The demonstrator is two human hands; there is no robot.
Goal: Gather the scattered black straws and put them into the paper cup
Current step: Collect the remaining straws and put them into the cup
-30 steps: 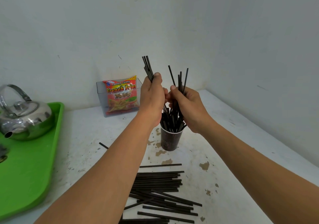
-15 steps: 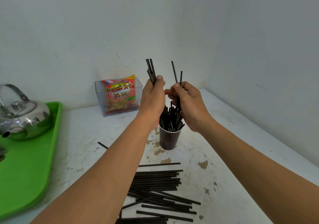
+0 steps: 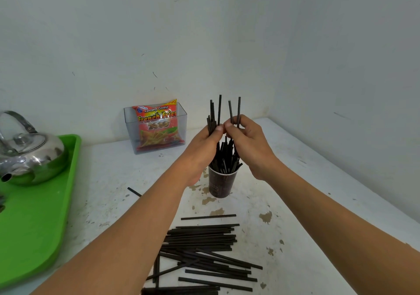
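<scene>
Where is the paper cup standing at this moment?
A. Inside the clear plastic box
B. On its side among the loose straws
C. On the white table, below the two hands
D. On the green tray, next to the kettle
C: the paper cup stands upright on the white table, straws in it, directly under the left hand and the right hand.

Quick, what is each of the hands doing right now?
Left hand: closed around a bundle of black straws above the paper cup.
Right hand: closed, pinching two straws.
</scene>
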